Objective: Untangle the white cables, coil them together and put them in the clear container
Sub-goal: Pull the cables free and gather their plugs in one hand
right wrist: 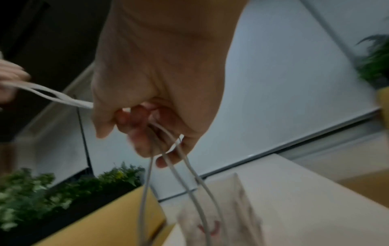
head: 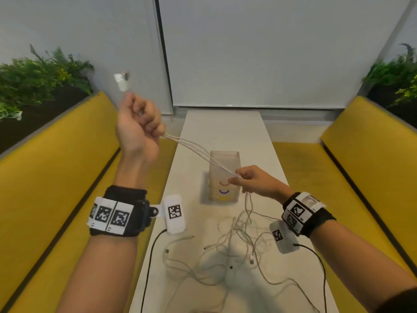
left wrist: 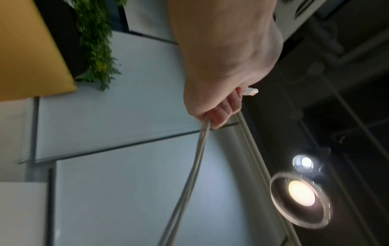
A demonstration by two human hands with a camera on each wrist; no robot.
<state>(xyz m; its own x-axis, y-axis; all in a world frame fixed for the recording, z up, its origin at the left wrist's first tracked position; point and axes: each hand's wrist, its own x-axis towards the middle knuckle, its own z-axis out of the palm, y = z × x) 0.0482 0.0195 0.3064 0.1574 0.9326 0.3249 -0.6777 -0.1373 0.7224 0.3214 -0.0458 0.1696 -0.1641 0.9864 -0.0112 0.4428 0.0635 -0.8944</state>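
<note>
My left hand is raised above the left bench, fist closed round the white cables; white plugs stick out of its top. The strands run taut down to my right hand, which pinches them just in front of the clear container. Below the right hand the cables hang to a loose tangle on the white table. In the left wrist view the fingers curl round the cables. In the right wrist view the strands pass through the curled fingers.
The container stands upright mid-table with coloured arcs on its front. Yellow benches flank the narrow table on both sides, with green plants behind them. Black wrist-camera leads trail over the near end of the table.
</note>
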